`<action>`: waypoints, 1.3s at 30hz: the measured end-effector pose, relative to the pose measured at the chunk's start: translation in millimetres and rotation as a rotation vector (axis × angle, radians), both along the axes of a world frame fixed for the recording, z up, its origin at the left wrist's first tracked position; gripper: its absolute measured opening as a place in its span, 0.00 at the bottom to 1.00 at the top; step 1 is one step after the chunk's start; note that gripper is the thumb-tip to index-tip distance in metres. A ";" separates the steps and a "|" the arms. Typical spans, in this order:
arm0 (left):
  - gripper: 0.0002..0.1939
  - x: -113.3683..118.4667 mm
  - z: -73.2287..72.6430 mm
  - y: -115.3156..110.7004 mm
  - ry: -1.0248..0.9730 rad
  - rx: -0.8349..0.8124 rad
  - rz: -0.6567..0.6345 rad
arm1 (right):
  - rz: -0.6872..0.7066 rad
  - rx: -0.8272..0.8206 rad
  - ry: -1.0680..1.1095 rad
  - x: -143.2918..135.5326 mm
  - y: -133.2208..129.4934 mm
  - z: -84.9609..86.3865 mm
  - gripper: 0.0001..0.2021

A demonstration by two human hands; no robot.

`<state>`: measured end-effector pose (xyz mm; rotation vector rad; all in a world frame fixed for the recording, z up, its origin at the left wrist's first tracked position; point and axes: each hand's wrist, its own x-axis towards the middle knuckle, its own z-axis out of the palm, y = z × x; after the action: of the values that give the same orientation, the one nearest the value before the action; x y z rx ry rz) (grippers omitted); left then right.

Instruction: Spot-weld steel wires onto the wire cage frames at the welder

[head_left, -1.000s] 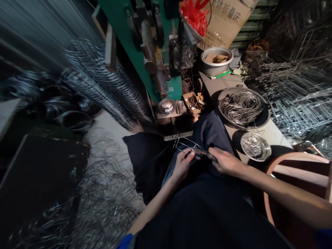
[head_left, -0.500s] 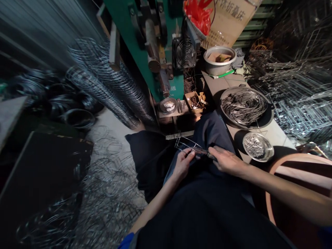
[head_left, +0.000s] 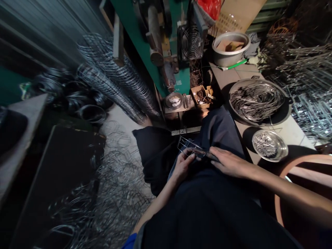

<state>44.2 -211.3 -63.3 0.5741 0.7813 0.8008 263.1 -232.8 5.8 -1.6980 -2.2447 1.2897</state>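
Over my lap, my left hand (head_left: pixel 183 163) pinches a small wire frame (head_left: pixel 187 142) between thumb and fingers; its thin metal bars stick out beyond the fingertips. My right hand (head_left: pixel 226 160) wraps around a dark hand tool that looks like pliers (head_left: pixel 203 152), its narrow end pointing left. The tool's end meets the wire frame beside my left fingers. Exactly where its jaws bite is too small and dark to make out.
At right stand a basin of wire pieces (head_left: pixel 233 119), a steel bowl of small metal parts (head_left: pixel 285 147) and a large orange-rimmed tub (head_left: pixel 278 207). Ahead rises a green machine (head_left: pixel 127 22) with a small dish (head_left: pixel 169 104). Wire rings (head_left: pixel 119 186) litter the floor at left.
The view has shifted, so the surroundings sit further right and lower. The wire frame has tilted slightly in my left hand, and my right hand's fingers lie straighter along the pliers.
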 end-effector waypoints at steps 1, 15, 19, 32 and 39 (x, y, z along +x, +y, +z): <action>0.16 -1.7 0.1 -0.6 0.007 -0.005 0.005 | -0.002 0.002 0.003 -0.7 -0.4 -0.5 0.11; 0.16 -15.8 -7.1 -4.0 0.137 0.022 0.000 | 0.034 0.023 0.027 -7.3 11.8 1.9 0.05; 0.15 -11.5 -9.4 -1.6 0.168 0.080 -0.038 | 0.049 0.050 -0.004 2.9 19.1 1.3 0.03; 0.13 2.7 8.4 29.9 0.089 0.112 0.119 | -0.065 0.245 -0.158 -17.5 18.5 -13.3 0.13; 0.13 -3.7 2.1 56.4 0.077 0.046 0.207 | -0.383 0.194 0.057 47.4 4.9 28.4 0.11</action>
<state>40.5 -154.9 -61.2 0.5740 0.9049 0.9935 310.5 -227.9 34.2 -1.8679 -1.8224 0.9868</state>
